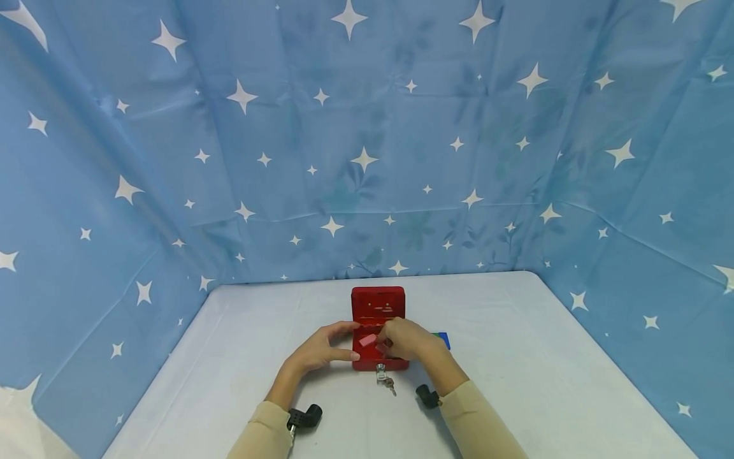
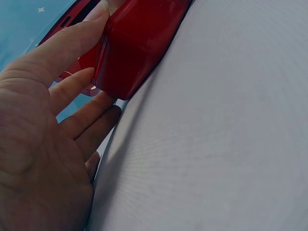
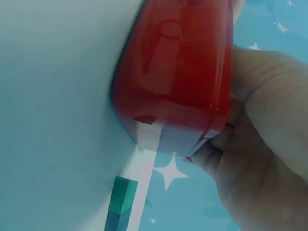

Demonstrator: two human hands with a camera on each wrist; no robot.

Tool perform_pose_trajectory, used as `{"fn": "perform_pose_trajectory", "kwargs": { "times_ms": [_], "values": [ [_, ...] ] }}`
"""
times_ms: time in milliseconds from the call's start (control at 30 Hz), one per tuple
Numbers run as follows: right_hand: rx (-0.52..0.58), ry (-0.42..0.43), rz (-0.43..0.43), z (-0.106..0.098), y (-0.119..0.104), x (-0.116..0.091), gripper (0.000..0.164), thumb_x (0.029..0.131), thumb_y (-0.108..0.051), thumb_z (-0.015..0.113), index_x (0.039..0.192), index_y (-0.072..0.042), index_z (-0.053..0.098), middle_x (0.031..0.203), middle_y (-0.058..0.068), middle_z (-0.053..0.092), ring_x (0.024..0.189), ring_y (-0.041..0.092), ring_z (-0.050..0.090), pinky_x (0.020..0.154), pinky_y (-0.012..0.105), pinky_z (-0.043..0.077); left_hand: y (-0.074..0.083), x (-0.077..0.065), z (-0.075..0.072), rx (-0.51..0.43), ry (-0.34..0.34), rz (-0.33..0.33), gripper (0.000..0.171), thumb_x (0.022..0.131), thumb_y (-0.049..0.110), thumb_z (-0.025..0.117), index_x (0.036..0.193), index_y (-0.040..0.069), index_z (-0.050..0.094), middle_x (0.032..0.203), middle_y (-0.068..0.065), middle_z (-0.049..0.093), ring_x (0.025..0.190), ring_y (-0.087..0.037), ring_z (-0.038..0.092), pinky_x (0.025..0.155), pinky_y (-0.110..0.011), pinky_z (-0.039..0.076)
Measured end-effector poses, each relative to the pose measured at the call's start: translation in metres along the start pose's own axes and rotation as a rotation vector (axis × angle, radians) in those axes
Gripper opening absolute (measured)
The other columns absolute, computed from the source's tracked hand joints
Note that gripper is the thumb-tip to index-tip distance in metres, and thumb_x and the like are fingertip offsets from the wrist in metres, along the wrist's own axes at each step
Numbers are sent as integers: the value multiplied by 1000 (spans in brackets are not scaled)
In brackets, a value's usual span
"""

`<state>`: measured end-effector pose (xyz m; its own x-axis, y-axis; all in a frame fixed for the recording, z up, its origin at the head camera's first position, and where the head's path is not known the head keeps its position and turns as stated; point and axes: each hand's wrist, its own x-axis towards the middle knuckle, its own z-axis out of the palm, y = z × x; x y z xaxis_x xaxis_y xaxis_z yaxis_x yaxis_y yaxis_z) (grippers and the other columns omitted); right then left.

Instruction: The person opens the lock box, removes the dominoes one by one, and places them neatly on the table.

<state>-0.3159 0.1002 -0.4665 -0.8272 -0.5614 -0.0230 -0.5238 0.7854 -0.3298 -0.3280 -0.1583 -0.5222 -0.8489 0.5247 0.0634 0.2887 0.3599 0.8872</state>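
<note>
A small red cash box [image 1: 380, 364] stands on the table with its lid raised and a lock with keys [image 1: 389, 383] hanging at its front. My left hand [image 1: 317, 348] holds the box at its left end, thumb at the front corner and fingers toward the back. In the left wrist view the fingers lie against the box's end wall. My right hand [image 1: 406, 340] reaches into the box from the right with curled fingers. A pink block [image 1: 367, 340] is at its fingertips, which seem to pinch it. The box wall hides those fingertips in the right wrist view.
Right of the box, partly behind my right hand, are a blue block [image 1: 444, 341] and a green block [image 3: 123, 194]. A white cloth covers the table [image 1: 275, 306]. Blue star-patterned curtains [image 1: 367, 242] enclose it at the back and sides.
</note>
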Motion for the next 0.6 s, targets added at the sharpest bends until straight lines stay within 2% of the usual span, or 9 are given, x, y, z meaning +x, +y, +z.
{"fn": "perform_pose_trajectory", "kwargs": {
  "times_ms": [200, 600],
  "values": [
    [-25, -7, 31, 1, -2, 0, 17, 90, -18, 82, 106, -15, 83, 90, -5, 77, 75, 8, 59, 73, 23, 56, 0, 0, 0, 12, -1, 4, 71, 85, 34, 85, 149, 22, 57, 154, -1, 56, 147, -28, 46, 122, -59, 35],
    [-38, -28, 48, 2, -2, 1, 7, 88, -17, 84, 92, -19, 79, 80, -10, 66, 78, 9, 57, 75, 24, 55, -1, 1, 0, -6, -2, 11, 72, 86, 32, 86, 149, 19, 56, 153, -1, 56, 147, -28, 46, 123, -59, 34]
  ]
}}
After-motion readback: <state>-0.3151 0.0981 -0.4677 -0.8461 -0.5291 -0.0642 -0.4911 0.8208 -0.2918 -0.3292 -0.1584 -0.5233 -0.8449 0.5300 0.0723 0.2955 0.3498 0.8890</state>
